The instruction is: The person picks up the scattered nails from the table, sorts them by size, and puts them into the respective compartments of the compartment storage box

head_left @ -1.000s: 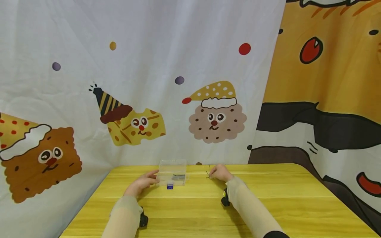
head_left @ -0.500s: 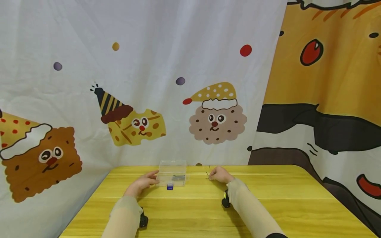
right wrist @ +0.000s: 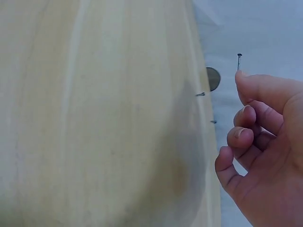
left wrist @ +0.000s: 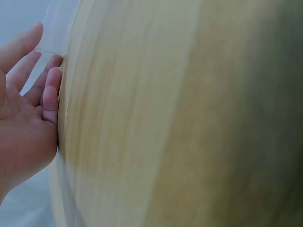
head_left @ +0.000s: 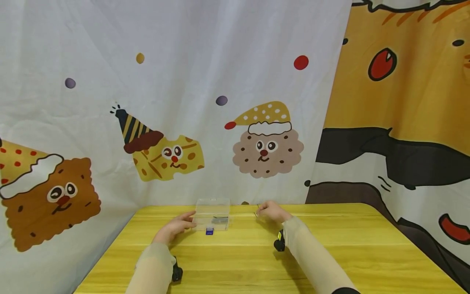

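Nearest you, your beige sleeves rose from the bottom edge of the head view, left sleeve (head_left: 149, 269) at lower left, right sleeve (head_left: 315, 255) at lower right, over a yellow wood-grain table (head_left: 227, 265).

Further in, left of centre, your left hand (head_left: 174, 229) lay relaxed, gripping nothing, its fingertips at the left side of a clear plastic box (head_left: 200, 224). Whether they pressed on it could not be told; the likely reason for that place was to keep a light box from sliding. A small blue piece (head_left: 209, 231) showed at its front. The lid (head_left: 213, 206) stood up at the back, leaving the tray open towards you, probably for easy reach; slim dark pieces (head_left: 220, 220) showed inside, too small to name.

Right of centre, your right hand (head_left: 273, 212) pinched a small nail (right wrist: 239, 62). In the right wrist view, at upper right, it stuck up from your fingertips, head uppermost; such a fine shank seemed to call for a tip pinch. Left of that hand, near the table's edge, lay an upper nail (right wrist: 200, 94) and a lower nail (right wrist: 213, 122), well apart from your fingers.

Farthest off, a cartoon-printed curtain (head_left: 176, 61) filled the upper frame.
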`<state>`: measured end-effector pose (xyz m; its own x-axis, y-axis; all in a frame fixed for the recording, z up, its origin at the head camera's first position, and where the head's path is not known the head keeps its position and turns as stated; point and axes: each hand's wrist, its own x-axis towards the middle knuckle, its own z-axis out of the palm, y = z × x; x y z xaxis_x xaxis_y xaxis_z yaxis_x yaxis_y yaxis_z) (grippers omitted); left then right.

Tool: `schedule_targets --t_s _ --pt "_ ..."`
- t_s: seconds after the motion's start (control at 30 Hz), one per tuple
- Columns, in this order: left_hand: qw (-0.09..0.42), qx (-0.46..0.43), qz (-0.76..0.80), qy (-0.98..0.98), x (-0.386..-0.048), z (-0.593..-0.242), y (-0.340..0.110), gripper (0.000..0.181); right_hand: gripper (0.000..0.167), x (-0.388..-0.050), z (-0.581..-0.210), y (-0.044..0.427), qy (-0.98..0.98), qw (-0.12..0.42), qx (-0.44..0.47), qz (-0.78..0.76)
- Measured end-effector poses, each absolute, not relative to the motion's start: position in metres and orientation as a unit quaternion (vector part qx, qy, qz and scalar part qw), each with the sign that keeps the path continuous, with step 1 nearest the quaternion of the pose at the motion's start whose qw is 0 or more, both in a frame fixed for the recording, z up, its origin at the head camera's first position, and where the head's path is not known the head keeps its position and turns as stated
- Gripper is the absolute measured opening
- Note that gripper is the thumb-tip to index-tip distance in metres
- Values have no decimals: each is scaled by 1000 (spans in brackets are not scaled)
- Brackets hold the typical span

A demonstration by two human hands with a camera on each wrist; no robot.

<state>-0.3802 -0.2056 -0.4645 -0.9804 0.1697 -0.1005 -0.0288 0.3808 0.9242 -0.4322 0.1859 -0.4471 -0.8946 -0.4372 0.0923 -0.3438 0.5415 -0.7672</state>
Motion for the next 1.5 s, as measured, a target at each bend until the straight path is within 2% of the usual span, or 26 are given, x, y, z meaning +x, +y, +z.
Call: schedule_targets --t_s 0.3,0.83,1.2,1.5 --pt "90 50 552 827 -382 -468 -207 65 26 -438 -436 184 862 79 -202 -458" --pt "90 50 553 827 -385 -463 -209 65 23 -442 -424 177 849 76 -211 -478" --pt "91 51 547 830 -383 -464 -210 65 31 -446 -433 166 838 95 -225 -488" --pt "91 47 546 832 -381 -466 -207 64 27 -435 -439 145 838 93 -254 -473"
